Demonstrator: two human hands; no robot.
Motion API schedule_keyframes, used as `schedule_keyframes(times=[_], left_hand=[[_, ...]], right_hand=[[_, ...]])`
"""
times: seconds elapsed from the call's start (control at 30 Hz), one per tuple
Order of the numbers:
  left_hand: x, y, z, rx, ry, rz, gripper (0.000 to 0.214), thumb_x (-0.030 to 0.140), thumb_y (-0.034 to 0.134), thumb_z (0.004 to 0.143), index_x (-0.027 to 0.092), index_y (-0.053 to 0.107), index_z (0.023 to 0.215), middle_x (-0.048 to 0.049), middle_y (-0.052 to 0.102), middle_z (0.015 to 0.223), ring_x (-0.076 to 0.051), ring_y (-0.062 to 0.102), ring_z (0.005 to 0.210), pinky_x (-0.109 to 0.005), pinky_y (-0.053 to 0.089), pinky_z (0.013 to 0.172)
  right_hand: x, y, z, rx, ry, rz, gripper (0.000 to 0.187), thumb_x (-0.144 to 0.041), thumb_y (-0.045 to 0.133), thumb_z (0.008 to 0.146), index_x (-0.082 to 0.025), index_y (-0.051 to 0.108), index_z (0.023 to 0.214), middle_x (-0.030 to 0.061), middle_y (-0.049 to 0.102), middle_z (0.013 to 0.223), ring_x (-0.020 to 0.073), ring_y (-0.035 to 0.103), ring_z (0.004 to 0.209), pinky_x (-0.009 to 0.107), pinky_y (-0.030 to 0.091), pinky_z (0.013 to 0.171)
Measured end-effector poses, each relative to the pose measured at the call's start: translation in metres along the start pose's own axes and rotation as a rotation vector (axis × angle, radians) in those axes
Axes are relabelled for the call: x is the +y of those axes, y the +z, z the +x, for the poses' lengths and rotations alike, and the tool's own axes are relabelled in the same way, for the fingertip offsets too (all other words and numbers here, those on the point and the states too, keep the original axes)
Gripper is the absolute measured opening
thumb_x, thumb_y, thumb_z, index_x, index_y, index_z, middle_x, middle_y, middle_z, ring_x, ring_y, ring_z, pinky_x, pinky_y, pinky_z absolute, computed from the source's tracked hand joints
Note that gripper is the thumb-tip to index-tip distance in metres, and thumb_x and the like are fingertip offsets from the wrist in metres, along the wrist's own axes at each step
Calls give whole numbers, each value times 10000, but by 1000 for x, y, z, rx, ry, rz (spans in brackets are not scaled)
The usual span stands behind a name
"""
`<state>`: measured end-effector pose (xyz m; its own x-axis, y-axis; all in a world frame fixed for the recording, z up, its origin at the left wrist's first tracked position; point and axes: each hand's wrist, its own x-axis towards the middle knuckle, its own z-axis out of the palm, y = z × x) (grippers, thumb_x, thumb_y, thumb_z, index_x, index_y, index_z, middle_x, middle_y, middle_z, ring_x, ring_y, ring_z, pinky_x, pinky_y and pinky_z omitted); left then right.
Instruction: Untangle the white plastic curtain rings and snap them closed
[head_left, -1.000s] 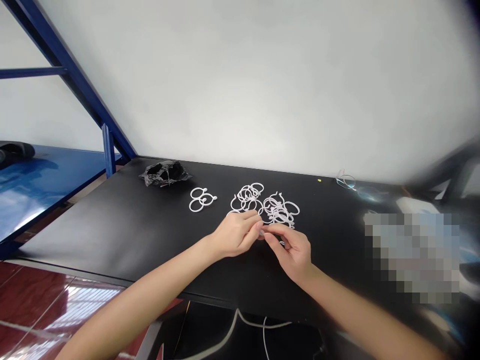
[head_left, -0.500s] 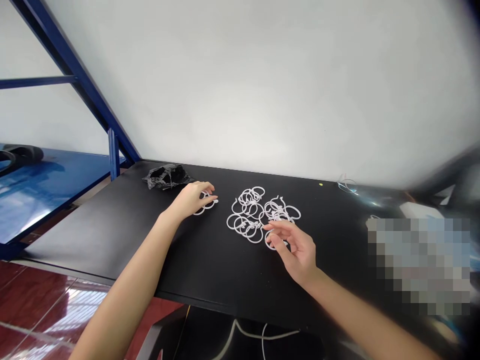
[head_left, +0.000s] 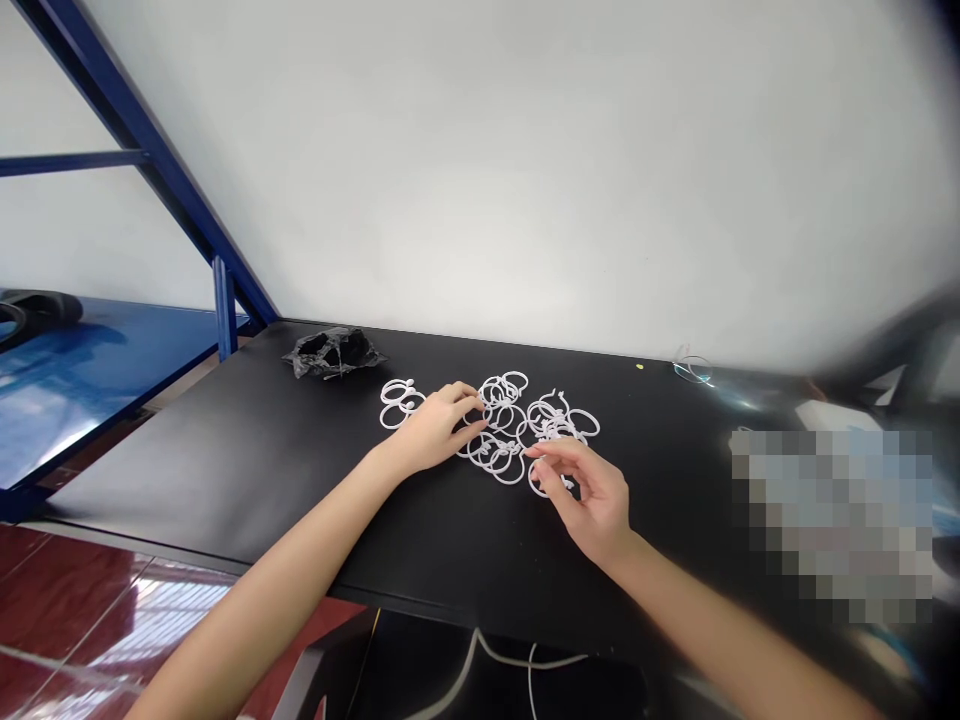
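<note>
A pile of white plastic rings (head_left: 525,425) lies on the black table (head_left: 300,470). A smaller cluster of white rings (head_left: 399,400) sits apart to its left. My left hand (head_left: 435,430) rests at the pile's left edge, its fingers stretched out onto the nearest rings and holding nothing. My right hand (head_left: 592,495) hovers at the pile's near right side, fingers loosely curled and apart, fingertips by a ring; I see nothing gripped in it.
A crumpled black plastic bag (head_left: 331,350) lies at the table's back left. A clear object (head_left: 694,368) sits at the back right by the white wall. A blue metal frame (head_left: 172,200) and blue shelf (head_left: 67,370) stand left. White cables (head_left: 480,660) hang under the table's front edge.
My left hand went from the pile out to the small left cluster and has now come back to the pile's left edge. The small cluster looks larger. My right hand barely moved.
</note>
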<state>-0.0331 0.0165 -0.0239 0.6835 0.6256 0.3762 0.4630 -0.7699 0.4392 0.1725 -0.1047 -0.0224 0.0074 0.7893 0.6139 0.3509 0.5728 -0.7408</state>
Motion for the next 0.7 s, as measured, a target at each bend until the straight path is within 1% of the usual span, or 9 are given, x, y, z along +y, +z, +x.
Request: schedule_keyframes(times=[0.1,0.23,0.3,0.37,0.43,0.47,0.53,0.6,0.7], left_hand=[[2,11,0,3,-34,-56,227,337,540,931,173,619,1065,-106,585,1135,-221,589,1026,-398,497,915],[2,12,1,21,-78,-151,207,353,531,933,170,626,937,-95,594,1108,-196,605,941,-382,509,872],[4,7,2,38,-123,-238,251,366,496,947,166,618,857,-97,601,1110,-184,609,918,-356,518,830],[8,-2,2,64,-177,-362,298,393,490,947,160,604,801,-103,616,1104,-187,613,950,-334,523,813],[14,-13,2,83,-239,-537,308,422,502,941,156,609,826,-104,645,1080,-194,622,988,-330,525,835],[18,-18,2,79,-270,-648,312,433,506,940,153,615,856,-105,656,1083,-198,629,1001,-335,527,853],[24,-27,1,38,-325,-895,328,449,511,940,143,623,905,-119,661,1122,-208,650,1004,-352,533,877],[29,-30,0,-42,-363,-1107,341,452,532,932,129,633,893,-138,654,1152,-221,669,985,-359,546,866],[35,-23,-1,-147,-410,-1292,342,444,562,920,119,646,856,-135,680,1023,-209,686,900,-333,557,812]], right_hand=[[-1,0,1,4,-5,-9,167,-113,581,880,-206,646,1003,51,695,890,139,668,664,277,599,577],[-3,-1,1,6,-8,-23,146,-130,574,888,-204,648,990,57,695,881,142,664,653,277,597,562],[-3,0,1,7,-10,-23,144,-131,573,889,-205,652,984,57,695,878,140,661,646,275,593,556],[-2,0,0,16,-7,-24,136,-134,575,890,-206,654,973,55,694,873,139,661,647,275,591,560],[0,1,0,51,16,-23,175,-144,582,891,-215,637,1041,52,699,884,140,666,655,281,596,579],[0,1,0,68,31,-21,232,-152,594,887,-224,615,1107,51,702,902,138,668,656,284,599,586],[1,0,0,73,49,-20,389,-165,629,870,-243,546,1242,55,703,957,132,667,650,282,599,581],[2,-1,1,33,34,-22,473,-168,654,854,-255,515,1297,62,696,1004,122,656,635,268,589,553],[1,-1,2,-11,-39,-25,396,-147,634,866,-255,570,1242,64,692,1007,128,661,674,255,582,537]])
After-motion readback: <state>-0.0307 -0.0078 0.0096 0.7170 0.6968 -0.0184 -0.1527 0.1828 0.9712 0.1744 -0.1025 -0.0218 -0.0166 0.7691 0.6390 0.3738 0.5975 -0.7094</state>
